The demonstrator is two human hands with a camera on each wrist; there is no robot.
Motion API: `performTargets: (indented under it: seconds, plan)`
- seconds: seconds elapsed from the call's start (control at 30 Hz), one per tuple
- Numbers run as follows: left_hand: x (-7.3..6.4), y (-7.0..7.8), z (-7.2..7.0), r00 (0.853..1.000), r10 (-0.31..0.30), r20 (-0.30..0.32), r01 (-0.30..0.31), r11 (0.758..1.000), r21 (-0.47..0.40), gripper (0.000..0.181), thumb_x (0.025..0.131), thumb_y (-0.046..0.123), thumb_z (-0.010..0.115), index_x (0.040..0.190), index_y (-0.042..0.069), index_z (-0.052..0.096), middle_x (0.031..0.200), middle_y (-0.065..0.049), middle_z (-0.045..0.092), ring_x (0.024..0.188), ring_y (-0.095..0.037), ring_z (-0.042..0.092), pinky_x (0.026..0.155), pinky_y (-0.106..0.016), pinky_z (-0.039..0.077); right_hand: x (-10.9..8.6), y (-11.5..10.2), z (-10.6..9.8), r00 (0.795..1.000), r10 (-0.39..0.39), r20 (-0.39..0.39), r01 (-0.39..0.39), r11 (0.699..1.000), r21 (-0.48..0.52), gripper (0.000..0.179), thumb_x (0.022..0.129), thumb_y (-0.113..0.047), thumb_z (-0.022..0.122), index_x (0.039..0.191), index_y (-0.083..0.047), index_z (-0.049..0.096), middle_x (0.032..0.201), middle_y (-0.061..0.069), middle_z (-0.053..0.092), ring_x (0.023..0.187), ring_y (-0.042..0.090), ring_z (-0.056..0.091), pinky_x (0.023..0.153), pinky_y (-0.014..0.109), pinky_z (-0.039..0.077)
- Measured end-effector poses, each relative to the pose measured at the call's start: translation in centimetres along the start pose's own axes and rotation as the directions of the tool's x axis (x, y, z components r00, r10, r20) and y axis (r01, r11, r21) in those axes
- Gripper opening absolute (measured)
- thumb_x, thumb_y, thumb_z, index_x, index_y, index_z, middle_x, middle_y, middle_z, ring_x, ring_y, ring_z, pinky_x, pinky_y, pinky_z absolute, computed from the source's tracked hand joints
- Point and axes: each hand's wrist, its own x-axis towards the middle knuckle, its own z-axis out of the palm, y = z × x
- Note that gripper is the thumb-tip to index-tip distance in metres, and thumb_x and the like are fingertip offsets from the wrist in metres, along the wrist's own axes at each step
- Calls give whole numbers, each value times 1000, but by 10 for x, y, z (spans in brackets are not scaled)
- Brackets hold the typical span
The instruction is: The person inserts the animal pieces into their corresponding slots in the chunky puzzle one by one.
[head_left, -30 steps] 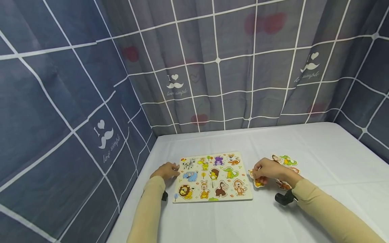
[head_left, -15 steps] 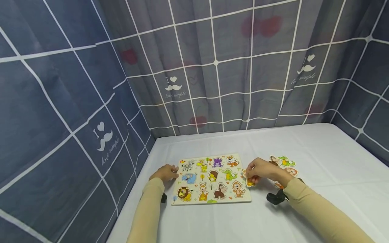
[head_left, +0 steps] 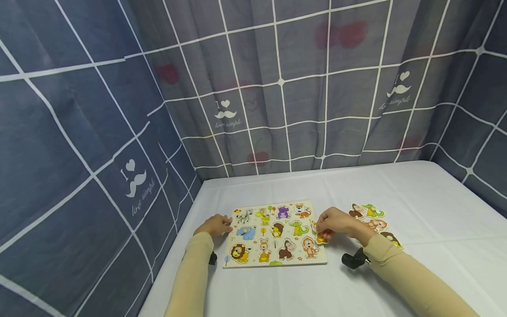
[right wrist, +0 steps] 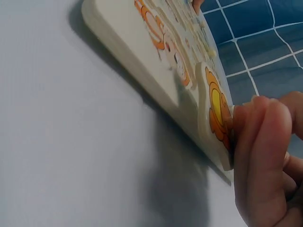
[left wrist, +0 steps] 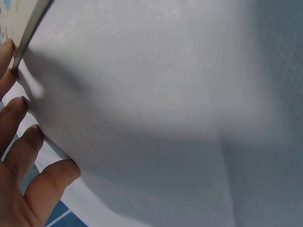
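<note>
Puzzle piece [right wrist: 215, 106] was pinched in your right hand [head_left: 333, 221], by the right edge of the board [right wrist: 123, 26]. It looked light, stiff and smooth, so its thick sides seemed best to hold. Your left hand [head_left: 215, 225] touched the board, fingers loose.

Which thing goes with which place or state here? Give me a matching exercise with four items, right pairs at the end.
Column one
1. Bare left hand below a beige sleeve
2. Bare right hand below a beige sleeve
3. Blue elephant picture
4. Flat green crocodile-shaped piece, off the board

Column two
A. Leftmost in the middle row of the pale rectangular wood-like board
B. Pinching a flat orange-and-yellow piece
C. In the loose group of cut-out pieces, right of the board
D. Fingertips at the board's left edge

Pairs: 1-D, 2-B, 3-A, 4-C
</note>
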Motion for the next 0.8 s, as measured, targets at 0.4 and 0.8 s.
performTargets:
  seconds: [0.4,0.8]
  plan:
    - [4,1,2,1000,-1,4,1,1000,14,50,92,27,72,139,15,60,156,-15,44,143,-37,43,113,-50,42,3,4,11,1000,-2,-25,2,1000,-6,7,82,-3,69,79,2,67,65,3,67,53,8,59,51,21,53]
    - [-3,2,-3,1000,-20,2,20,1000,-7,50,92,27,72,139,11,60,154,-18,46,108,-25,58,94,-41,49,14,-7,24,999,-34,-1,34,999,38,6,81,-1,68,77,3,68,61,2,65,50,7,58,49,18,51]
